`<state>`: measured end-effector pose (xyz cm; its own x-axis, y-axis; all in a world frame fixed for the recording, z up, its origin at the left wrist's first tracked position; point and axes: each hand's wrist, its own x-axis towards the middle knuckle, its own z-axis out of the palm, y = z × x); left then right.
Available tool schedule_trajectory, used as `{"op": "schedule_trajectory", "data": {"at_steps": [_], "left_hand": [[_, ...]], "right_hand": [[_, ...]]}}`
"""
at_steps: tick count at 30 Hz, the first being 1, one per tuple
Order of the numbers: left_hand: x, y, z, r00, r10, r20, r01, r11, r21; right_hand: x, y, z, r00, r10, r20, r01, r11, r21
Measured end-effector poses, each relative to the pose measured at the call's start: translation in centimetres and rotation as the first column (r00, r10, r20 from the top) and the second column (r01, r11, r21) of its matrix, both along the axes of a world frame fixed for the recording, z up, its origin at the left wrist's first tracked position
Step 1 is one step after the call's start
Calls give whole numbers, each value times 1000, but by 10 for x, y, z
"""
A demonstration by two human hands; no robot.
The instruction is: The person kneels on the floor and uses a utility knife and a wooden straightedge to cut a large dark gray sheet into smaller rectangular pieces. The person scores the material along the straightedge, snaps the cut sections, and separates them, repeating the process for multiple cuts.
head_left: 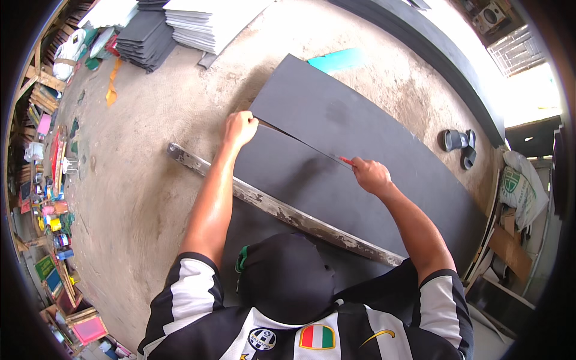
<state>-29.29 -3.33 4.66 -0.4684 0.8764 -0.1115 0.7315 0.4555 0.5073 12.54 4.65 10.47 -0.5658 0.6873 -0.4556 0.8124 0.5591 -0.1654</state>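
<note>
A large dark grey sheet lies on the floor in front of me, with a long slit running from its far left edge toward the middle. My left hand is closed on the sheet's edge, right beside the start of the slit. In my right hand is a red-handled cutter knife, its tip at the near end of the slit. Closer to me, a worn metal straightedge bar lies slantwise across the sheet, touched by neither hand.
Stacks of dark sheets and white sheets stand at the far left. A turquoise piece lies beyond the sheet. Black sandals and a white sack are at right. Cluttered shelves line the left.
</note>
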Motion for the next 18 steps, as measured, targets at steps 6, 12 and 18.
{"op": "schedule_trajectory", "data": {"at_steps": [6,12,18], "left_hand": [[44,44,-3,947,-268,-180,206,932,-299],[58,36,2,919,-282,-277,179,922,-343],[64,10,7,897,-223,-382,158,968,-193]], "right_hand": [[-40,-7,-4,980,-41,-194,46,999,22],[-91,-12,-9,984,-13,-176,8,999,-32],[-111,-10,-12,985,25,-172,-28,999,-18]]}}
